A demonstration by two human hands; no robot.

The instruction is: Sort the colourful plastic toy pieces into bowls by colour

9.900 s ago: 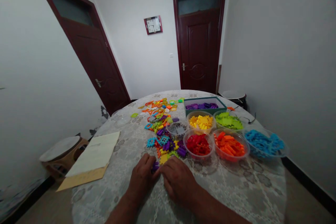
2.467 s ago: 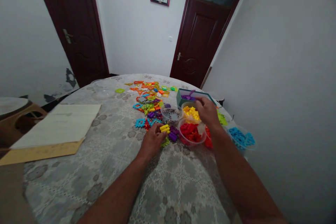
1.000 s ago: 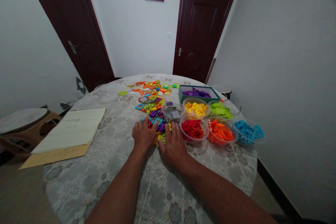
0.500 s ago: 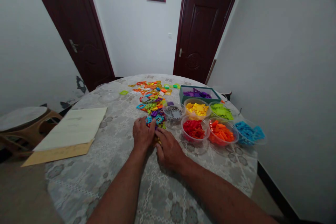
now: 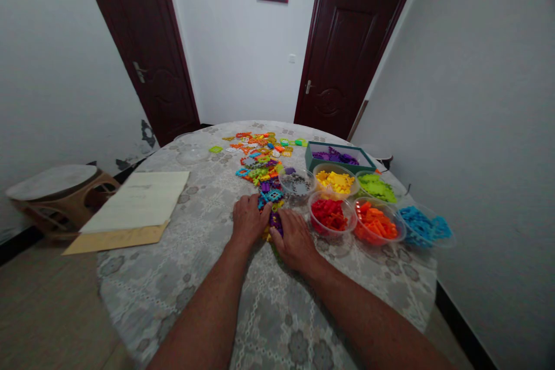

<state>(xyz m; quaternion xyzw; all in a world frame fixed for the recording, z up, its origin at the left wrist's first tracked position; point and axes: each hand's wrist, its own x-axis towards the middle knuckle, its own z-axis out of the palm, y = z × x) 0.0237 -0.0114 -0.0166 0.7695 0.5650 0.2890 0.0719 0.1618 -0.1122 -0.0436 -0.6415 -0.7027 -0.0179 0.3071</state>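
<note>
Both my hands are low over the near end of a string of coloured plastic building pieces on the table. My left hand (image 5: 250, 221) is curled against the left side, its thumb beside a purple plastic building piece (image 5: 276, 223). From the right, my right hand (image 5: 296, 236) closes on that same piece, fingers bent and thumb below it. Just beyond my fingertips are a toothed blue piece (image 5: 272, 195) and other mixed pieces. Yellow bits show between the hands. My fingers hide much of what they grip.
Clear tubs of red (image 5: 330, 217), orange (image 5: 376, 222), yellow (image 5: 335, 182), green (image 5: 376, 187), blue (image 5: 422, 225) and grey pieces (image 5: 300, 185) stand to the right. Behind them sits a green box (image 5: 311, 159) with purple pieces. Loose pieces (image 5: 260, 141) are scattered farther back; papers (image 5: 139, 199) lie left.
The view has shifted, so everything appears farther right, except that my hands stay at the string's near end. They have parted slightly, and the purple piece between them now shows more.
</note>
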